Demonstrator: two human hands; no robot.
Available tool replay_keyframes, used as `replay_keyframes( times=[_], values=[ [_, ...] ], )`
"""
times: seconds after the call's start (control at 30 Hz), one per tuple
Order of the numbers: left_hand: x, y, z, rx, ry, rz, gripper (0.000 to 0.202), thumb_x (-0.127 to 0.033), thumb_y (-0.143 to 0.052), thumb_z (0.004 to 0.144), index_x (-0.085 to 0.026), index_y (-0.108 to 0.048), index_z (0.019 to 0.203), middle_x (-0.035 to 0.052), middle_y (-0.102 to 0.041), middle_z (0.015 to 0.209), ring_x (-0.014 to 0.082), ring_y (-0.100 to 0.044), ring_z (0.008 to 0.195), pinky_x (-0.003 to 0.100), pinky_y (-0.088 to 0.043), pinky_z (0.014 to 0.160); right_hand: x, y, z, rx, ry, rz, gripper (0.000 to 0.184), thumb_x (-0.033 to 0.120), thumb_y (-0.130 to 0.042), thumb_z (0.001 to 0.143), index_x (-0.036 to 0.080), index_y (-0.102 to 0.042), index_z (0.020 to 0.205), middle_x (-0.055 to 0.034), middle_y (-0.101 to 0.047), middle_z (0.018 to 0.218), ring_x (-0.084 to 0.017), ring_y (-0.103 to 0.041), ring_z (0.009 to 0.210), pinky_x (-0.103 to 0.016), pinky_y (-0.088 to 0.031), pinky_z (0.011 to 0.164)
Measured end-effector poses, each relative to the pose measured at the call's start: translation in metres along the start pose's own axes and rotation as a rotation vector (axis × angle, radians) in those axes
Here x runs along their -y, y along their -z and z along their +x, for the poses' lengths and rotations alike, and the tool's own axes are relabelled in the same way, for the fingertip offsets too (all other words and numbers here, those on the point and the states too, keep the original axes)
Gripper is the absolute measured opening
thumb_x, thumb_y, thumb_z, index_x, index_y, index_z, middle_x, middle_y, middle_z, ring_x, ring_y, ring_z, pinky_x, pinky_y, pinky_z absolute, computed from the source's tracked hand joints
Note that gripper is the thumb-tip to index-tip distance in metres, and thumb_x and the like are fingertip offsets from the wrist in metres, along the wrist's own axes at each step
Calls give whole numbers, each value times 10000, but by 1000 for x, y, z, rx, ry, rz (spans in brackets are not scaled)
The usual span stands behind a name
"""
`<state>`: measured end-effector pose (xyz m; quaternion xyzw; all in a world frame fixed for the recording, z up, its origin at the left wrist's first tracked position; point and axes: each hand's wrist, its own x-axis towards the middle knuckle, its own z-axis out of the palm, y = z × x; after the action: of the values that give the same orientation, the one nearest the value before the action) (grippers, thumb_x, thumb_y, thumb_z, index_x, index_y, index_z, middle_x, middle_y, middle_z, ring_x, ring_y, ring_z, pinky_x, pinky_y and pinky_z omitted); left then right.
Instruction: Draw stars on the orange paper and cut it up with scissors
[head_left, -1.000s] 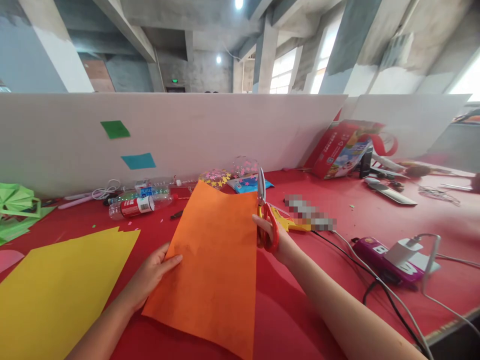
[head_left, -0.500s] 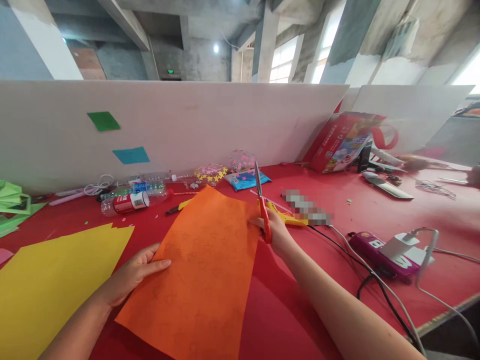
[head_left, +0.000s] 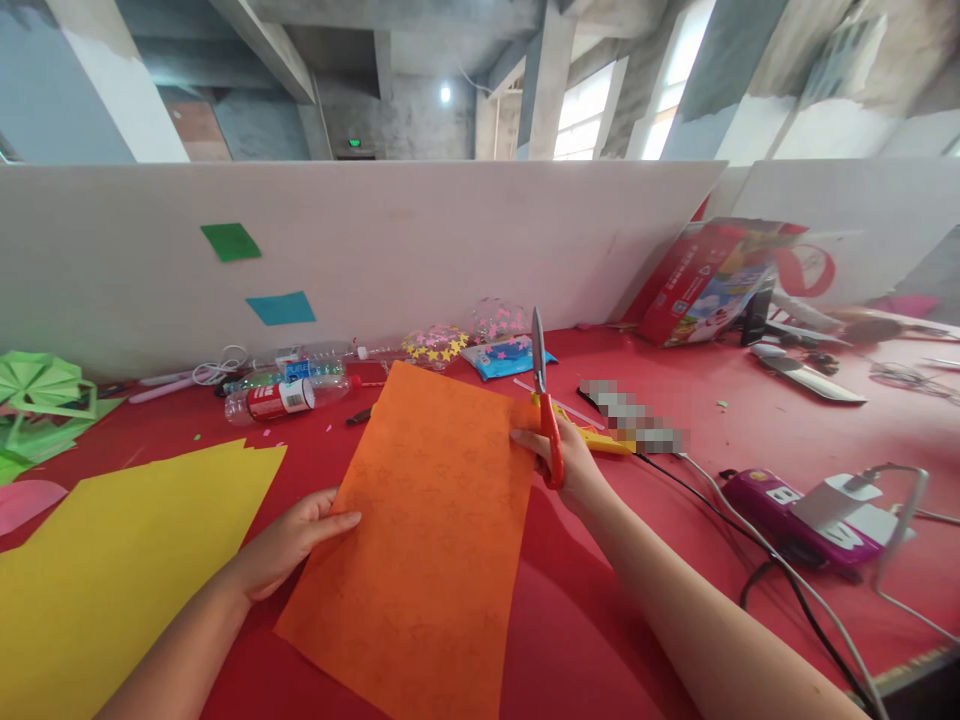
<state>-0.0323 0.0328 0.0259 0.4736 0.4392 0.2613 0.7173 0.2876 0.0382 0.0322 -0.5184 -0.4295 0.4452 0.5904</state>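
Note:
An orange sheet of paper (head_left: 427, 540) with faint star outlines on it is held up over the red table. My left hand (head_left: 300, 535) pinches its left edge, thumb on top and fingers behind. On the right, my right hand (head_left: 574, 460) grips red-handled scissors (head_left: 553, 430), blades pointing up, while its fingertips also touch the paper's right edge. The blades look closed together and stand beside the sheet, apart from it. Left of my left hand lies a yellow sheet (head_left: 142, 560).
Plastic bottles (head_left: 274, 402), star-covered clear balls (head_left: 435, 345) and a blue packet (head_left: 510, 358) line the white partition (head_left: 450, 240). A yellow glue gun (head_left: 607, 443) lies behind my right hand. Right of it are a purple power strip (head_left: 795, 520) with cables and a red bag (head_left: 712, 285).
The whole view has shifted slightly, so things sit further right. The orange sheet is a little more upright and flatter to me; both hands keep their holds.

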Motion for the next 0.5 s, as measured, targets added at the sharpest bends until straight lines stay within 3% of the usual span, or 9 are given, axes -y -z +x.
replay_keyframes(
  times=[0.2, 0.33, 0.5],
  values=[
    [2, 1, 4, -37, -35, -95, 286, -306, -778, 775, -195, -712, 1030, 102, -741, 1049, 282, -718, 877, 387, -548, 778, 0, -2, 0, 11, -21, -15, 420, 474, -739, 597, 213, -415, 655, 98, -394, 453, -61, -362, 373, -197, -243, 365],
    [1, 2, 4, -104, -132, -146, 256, -308, -798, 748, -188, -724, 961, 96, -754, 988, 272, -721, 851, 363, -546, 765, -4, -2, -1, 100, -9, -16, 370, 500, -686, 670, 205, -464, 666, 92, -386, 434, -65, -333, 379, -206, -242, 373],
    [2, -5, 3, -121, -150, -137, 268, -327, -788, 758, -196, -722, 981, 92, -747, 1024, 278, -717, 869, 385, -540, 793, -7, -9, -11, 165, -151, 54, 393, 519, -701, 671, 206, -466, 701, 84, -406, 489, -71, -372, 414, -203, -291, 405]
  ],
)
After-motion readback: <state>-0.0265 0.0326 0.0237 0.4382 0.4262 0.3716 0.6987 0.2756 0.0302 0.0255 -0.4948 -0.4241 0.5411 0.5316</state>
